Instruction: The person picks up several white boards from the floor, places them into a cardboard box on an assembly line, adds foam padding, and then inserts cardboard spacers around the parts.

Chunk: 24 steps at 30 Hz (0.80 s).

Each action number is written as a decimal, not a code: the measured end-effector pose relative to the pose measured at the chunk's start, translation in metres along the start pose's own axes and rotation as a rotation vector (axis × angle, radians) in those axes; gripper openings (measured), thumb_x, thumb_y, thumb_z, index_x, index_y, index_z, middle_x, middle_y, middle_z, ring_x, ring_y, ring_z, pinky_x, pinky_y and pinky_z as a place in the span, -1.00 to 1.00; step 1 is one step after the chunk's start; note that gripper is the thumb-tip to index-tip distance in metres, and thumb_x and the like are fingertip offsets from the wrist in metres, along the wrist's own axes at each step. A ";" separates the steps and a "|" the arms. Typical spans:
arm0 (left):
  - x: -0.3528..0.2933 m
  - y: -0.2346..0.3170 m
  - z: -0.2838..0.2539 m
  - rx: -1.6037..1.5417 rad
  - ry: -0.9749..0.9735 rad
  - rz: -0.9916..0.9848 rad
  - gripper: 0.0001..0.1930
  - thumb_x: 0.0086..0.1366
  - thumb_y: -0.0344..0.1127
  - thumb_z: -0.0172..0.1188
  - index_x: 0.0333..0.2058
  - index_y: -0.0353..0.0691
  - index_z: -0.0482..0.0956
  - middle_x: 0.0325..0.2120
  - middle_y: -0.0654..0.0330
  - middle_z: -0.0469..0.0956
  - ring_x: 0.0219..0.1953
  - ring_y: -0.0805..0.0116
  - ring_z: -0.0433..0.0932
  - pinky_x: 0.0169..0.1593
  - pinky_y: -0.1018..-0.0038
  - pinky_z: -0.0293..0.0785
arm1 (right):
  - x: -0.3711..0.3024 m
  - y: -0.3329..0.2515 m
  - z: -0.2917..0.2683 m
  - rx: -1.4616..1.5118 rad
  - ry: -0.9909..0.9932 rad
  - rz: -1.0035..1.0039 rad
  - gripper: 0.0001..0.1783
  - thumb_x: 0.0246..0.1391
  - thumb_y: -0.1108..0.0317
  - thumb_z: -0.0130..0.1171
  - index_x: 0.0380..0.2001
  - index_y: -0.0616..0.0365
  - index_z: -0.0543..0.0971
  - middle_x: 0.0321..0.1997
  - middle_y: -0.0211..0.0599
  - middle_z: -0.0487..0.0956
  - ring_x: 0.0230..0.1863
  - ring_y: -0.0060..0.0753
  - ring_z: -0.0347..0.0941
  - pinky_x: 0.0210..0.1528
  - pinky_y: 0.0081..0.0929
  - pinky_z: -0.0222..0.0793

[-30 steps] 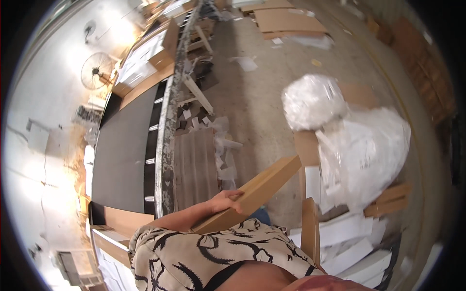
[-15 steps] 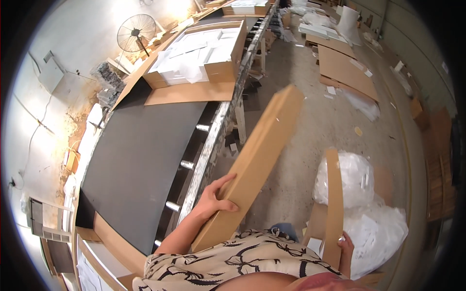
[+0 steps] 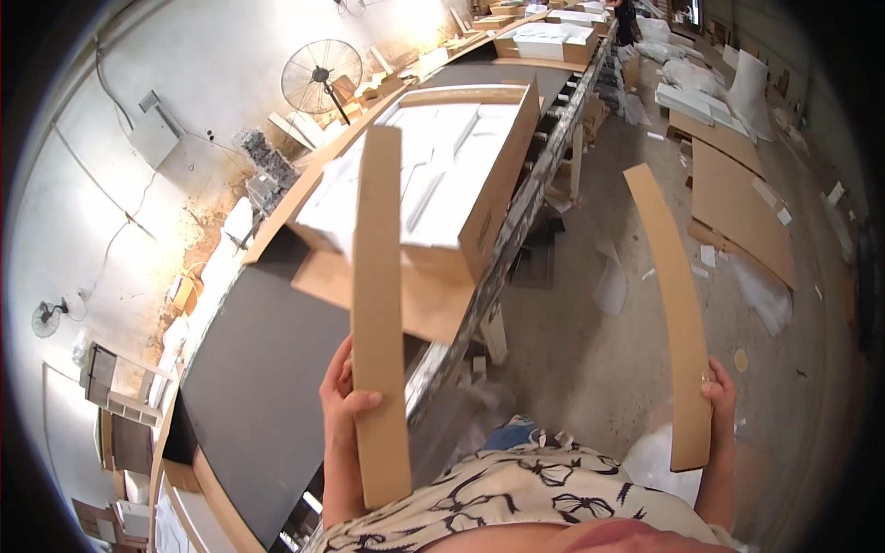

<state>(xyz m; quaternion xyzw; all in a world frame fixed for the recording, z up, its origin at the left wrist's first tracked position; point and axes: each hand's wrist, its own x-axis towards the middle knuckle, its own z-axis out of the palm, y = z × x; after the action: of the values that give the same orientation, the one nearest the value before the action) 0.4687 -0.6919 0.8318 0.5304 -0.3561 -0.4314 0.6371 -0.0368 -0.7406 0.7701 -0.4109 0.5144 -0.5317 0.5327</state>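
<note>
My left hand [image 3: 348, 410] grips a long brown cardboard strip [image 3: 379, 313] near its lower part, thumb across its face. That strip stands nearly upright, and its upper end overlaps the view of an open cardboard box [image 3: 498, 217] on the conveyor. The box holds white wrapped panels [image 3: 447, 161]. On the other side, my right hand [image 3: 722, 396] is closed on a second cardboard strip [image 3: 678, 313], whose top leans to the left over the floor. Most of the right fingers are hidden behind that strip.
A roller conveyor with a dark belt [image 3: 267, 359] runs along my left, edged by a worn metal rail [image 3: 516, 230]. Flat cardboard sheets [image 3: 737, 203] and plastic film [image 3: 761, 290] lie on the floor to the right. A standing fan [image 3: 320, 76] is by the wall. More boxes stand farther along.
Both strips have risen; the left one has swung leftward from a slant to nearly upright. The right one now shows whole. My view has turned left toward the conveyor.
</note>
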 end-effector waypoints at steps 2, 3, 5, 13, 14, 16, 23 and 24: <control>0.022 0.012 0.019 -0.004 0.094 0.009 -0.07 -0.39 -0.36 0.20 0.14 -0.44 0.22 -0.17 0.05 0.49 -0.11 0.29 0.49 -0.01 0.49 0.38 | 0.073 -0.017 0.000 0.000 -0.043 -0.006 -0.22 -0.26 0.20 0.09 0.08 0.44 0.28 0.00 -0.08 0.46 -0.05 -0.35 0.42 0.00 -0.50 0.31; 0.040 0.014 0.027 -0.008 0.091 0.017 -0.07 -0.39 -0.36 0.20 0.14 -0.44 0.22 -0.17 0.05 0.49 -0.11 0.29 0.49 -0.01 0.49 0.38 | 0.110 -0.023 0.003 -0.007 -0.067 -0.015 -0.21 -0.26 0.19 0.09 0.08 0.44 0.28 -0.01 -0.09 0.46 -0.05 -0.35 0.42 0.00 -0.51 0.30; 0.086 0.013 0.040 0.046 0.110 0.058 -0.10 -0.38 -0.34 0.21 0.11 -0.45 0.24 -0.20 0.07 0.49 -0.17 0.31 0.50 -0.06 0.52 0.40 | 0.193 -0.018 -0.004 -0.017 -0.086 -0.034 -0.21 -0.25 0.19 0.08 0.09 0.44 0.27 -0.01 -0.09 0.46 -0.04 -0.36 0.42 0.00 -0.52 0.30; 0.303 0.030 0.137 0.013 0.153 0.151 -0.20 -0.35 -0.25 0.20 0.02 -0.40 0.31 -0.31 0.14 0.46 -0.30 0.35 0.47 -0.26 0.54 0.39 | 0.403 -0.060 0.025 0.064 -0.048 -0.063 -0.18 -0.29 0.10 0.08 0.08 0.40 0.31 -0.04 -0.16 0.45 -0.07 -0.39 0.41 -0.06 -0.55 0.32; 0.331 0.035 0.153 0.018 0.139 0.143 -0.20 -0.35 -0.25 0.20 0.02 -0.40 0.31 -0.31 0.14 0.46 -0.30 0.35 0.47 -0.26 0.54 0.39 | 0.422 -0.066 0.026 0.121 -0.058 -0.041 -0.19 -0.30 0.09 0.09 0.06 0.39 0.33 -0.08 -0.19 0.46 -0.11 -0.41 0.42 -0.09 -0.55 0.33; 0.386 0.042 0.182 0.091 0.122 0.148 -0.24 -0.36 -0.21 0.18 -0.04 -0.39 0.34 -0.36 0.17 0.44 -0.36 0.37 0.44 -0.30 0.55 0.38 | 0.459 -0.083 0.025 0.106 0.004 -0.057 -0.19 -0.31 0.07 0.09 0.04 0.38 0.34 -0.13 -0.21 0.47 -0.16 -0.43 0.42 -0.14 -0.56 0.33; 0.561 0.011 0.362 -0.079 0.087 0.170 -0.32 -0.28 -0.19 0.14 -0.08 -0.36 0.33 -0.37 0.10 0.42 -0.38 0.29 0.46 -0.33 0.51 0.42 | 0.650 -0.109 -0.038 0.052 0.095 -0.073 -0.15 -0.35 0.04 0.12 0.05 0.38 0.34 -0.17 -0.19 0.49 -0.23 -0.43 0.45 -0.24 -0.57 0.36; 0.582 0.005 0.388 -0.137 0.051 0.161 -0.34 -0.26 -0.21 0.13 -0.08 -0.36 0.32 -0.37 0.08 0.43 -0.38 0.27 0.48 -0.33 0.49 0.44 | 0.679 -0.114 -0.052 0.054 0.097 -0.058 -0.15 -0.35 0.04 0.12 0.05 0.38 0.34 -0.17 -0.19 0.49 -0.23 -0.43 0.45 -0.24 -0.57 0.36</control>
<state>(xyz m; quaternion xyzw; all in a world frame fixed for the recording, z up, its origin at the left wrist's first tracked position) 0.3341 -1.3740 0.9053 0.4659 -0.3509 -0.3885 0.7133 -0.1688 -1.4172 0.7996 -0.3848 0.5129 -0.5802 0.5022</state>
